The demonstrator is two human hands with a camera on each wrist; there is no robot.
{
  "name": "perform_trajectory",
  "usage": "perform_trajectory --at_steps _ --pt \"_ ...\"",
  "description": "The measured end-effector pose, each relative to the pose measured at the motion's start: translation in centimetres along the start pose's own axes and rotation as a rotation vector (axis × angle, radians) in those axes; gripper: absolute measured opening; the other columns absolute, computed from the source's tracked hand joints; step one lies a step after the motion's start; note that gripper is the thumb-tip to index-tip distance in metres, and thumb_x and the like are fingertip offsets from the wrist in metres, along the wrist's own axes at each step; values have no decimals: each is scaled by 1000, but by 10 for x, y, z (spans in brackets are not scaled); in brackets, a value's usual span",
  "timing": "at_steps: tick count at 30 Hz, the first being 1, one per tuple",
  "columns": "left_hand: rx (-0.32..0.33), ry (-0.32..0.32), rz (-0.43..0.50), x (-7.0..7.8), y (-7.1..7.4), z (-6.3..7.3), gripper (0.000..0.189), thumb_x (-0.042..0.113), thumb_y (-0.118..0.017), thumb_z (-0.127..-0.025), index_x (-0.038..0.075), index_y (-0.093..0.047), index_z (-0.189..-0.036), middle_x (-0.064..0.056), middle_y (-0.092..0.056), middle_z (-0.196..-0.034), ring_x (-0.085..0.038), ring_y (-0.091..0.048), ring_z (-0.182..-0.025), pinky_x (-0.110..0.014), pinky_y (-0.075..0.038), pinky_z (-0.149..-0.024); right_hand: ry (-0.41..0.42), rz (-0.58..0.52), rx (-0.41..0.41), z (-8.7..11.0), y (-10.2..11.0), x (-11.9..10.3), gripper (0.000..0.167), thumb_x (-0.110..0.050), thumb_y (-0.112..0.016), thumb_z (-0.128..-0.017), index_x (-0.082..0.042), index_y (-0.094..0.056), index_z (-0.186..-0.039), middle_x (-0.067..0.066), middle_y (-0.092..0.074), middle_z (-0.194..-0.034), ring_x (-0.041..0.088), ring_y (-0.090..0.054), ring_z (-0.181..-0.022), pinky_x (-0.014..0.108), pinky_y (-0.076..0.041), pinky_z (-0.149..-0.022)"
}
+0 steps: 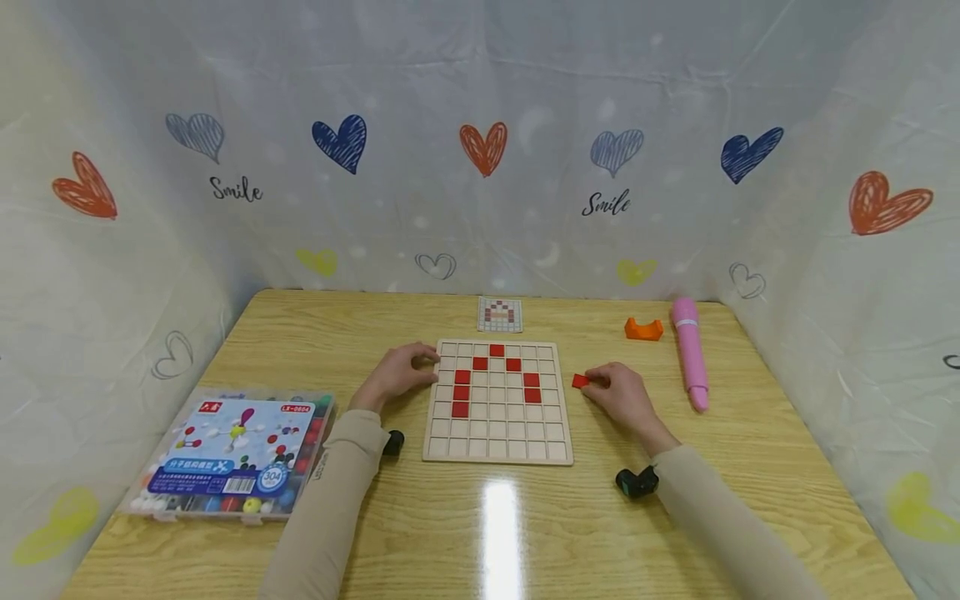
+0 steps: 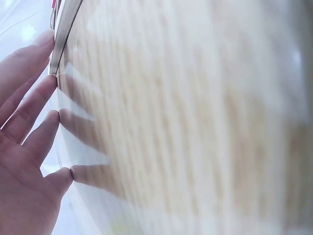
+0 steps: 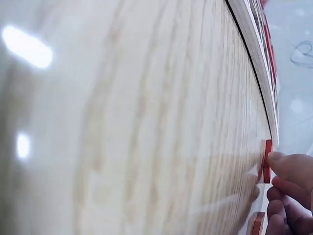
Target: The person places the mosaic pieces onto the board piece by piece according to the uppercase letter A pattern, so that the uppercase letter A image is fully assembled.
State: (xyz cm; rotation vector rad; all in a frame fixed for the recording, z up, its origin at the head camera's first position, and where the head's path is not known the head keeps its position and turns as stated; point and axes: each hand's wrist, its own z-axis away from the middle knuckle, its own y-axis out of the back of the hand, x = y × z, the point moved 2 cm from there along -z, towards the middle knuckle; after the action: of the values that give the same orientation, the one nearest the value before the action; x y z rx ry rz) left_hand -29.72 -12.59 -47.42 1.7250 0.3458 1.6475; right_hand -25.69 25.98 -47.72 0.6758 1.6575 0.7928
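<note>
One red tile (image 1: pixel 580 381), pinched in the right hand (image 1: pixel 622 400) at centre right, needed keeping level while the left hand (image 1: pixel 399 372), fingers apart, touched the gridded board (image 1: pixel 497 430).

Taking the square pale-wood grid board (image 1: pixel 498 412) as clock centre, the widest way is lying at six o'clock, where wood-grain table (image 1: pixel 555 525) is stretching between two beige sleeves (image 1: pixel 330 500). At three, the right hand (image 1: pixel 621 396), pinching a flat red square tile (image 1: pixel 580 381), is blocking the side. Between nine and ten, the left hand (image 1: pixel 399 372) is touching the edge and closing it. Past two, a low orange plastic piece (image 1: pixel 643 332) and a long pink cylinder (image 1: pixel 691 354) are standing in the way.
</note>
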Motion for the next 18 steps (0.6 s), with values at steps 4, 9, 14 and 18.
perform_trajectory --at_steps 4,9,14,18 --pt "1 -8 0 0 0 -1 34 13 -73 -89 5 -67 -121 -12 -54 -140 -35 -37 -138 -50 -29 -115 27 7 -35 1 0 -3 34 -10 -73 -88 8 -67 -117 21 -64 -110 33 -60 -96 49 -50 -86" --pt "-1 -2 2 -1 0 -1 35 13 -73 -88 5 -67 -122 -12 -54 -140 -34 -37 -139 -49 -29 -115 43 21 -71 1 -3 -5 36 -9 -72 -88 8 -66 -119 20 -63 -109 30 -60 -92 48 -51 -83" --pt "1 8 10 0 0 0 35 13 -74 -88 5 -67 -121 -12 -54 -140 -34 -37 -139 -50 -28 -116 44 8 -71 0 -6 -4 32 -8 -70 -90 6 -68 -118 20 -62 -108 32 -60 -95 48 -51 -84" --pt "2 12 10 1 0 0 34 13 -74 -88 6 -67 -121 -11 -55 -140 -34 -36 -139 -50 -28 -116 29 -15 -78 -1 -8 -2 33 -10 -70 -90 5 -67 -119 18 -62 -107 29 -61 -93 44 -52 -82"
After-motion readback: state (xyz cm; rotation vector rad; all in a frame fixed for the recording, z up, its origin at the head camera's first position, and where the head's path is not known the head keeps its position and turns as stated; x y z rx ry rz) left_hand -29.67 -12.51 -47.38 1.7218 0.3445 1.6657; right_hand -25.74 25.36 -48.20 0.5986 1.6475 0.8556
